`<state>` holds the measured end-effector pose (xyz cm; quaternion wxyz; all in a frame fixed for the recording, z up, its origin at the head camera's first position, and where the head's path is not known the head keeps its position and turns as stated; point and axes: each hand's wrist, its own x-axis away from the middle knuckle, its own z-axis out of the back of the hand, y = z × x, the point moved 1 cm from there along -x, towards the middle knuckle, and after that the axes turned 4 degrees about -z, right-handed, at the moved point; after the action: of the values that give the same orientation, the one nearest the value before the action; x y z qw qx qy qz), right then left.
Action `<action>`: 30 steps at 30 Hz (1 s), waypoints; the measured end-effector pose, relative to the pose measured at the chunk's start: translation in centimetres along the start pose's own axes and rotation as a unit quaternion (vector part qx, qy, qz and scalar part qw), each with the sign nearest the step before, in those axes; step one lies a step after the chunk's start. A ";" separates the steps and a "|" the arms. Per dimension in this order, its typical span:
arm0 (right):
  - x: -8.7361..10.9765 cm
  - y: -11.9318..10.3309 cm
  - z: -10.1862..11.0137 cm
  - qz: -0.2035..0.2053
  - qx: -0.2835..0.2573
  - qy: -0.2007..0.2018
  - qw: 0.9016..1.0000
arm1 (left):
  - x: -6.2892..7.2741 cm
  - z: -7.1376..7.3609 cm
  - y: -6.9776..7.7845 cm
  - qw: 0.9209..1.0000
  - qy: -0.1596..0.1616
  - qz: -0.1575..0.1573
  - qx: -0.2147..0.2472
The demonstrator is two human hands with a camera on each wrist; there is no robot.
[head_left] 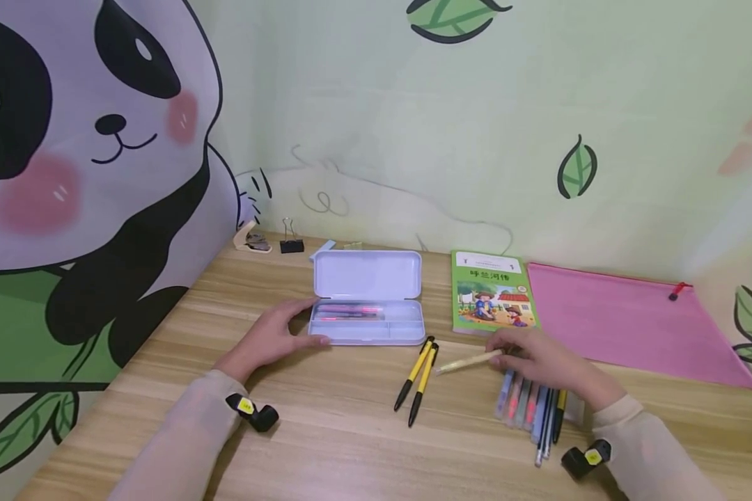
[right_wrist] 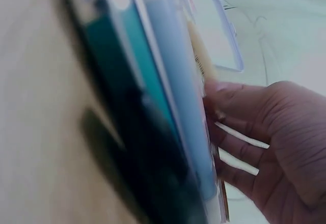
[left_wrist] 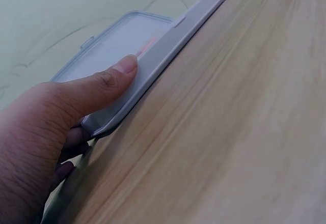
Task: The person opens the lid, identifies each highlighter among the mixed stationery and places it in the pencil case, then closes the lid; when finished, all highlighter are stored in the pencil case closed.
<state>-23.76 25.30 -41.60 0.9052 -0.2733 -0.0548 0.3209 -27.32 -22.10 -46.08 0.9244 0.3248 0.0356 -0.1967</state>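
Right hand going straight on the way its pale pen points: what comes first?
Likely the nearer yellow-black pen, just past the tip of the pale pen, though the right hand might pass above.

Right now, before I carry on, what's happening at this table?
A person's left hand grips the left end of an open pencil case, which has a few pens in it. The right hand pinches a pale yellow pen above the table, outside the case. Two yellow-and-black pens lie on the table between the case and a bunch of other pens near the right hand.
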 end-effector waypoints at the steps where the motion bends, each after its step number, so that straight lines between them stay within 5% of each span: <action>1: 0.0 0.0 0.2 0.001 -0.003 0.005 1.000 | 0.0 0.0 0.0 1.000 -0.001 -0.003 0.000; 9: 0.4 -0.4 1.4 0.005 -0.013 0.068 0.998 | -0.4 0.3 0.3 1.000 0.006 -0.013 -0.001; 30: 0.4 0.1 1.4 0.009 -0.033 0.096 0.995 | 0.0 0.1 0.3 1.000 0.000 -0.009 0.003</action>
<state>-23.83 26.24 -40.53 0.8937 -0.3329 0.0246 0.2997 -27.26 -21.95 -45.86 0.9216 0.3272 0.0379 -0.2054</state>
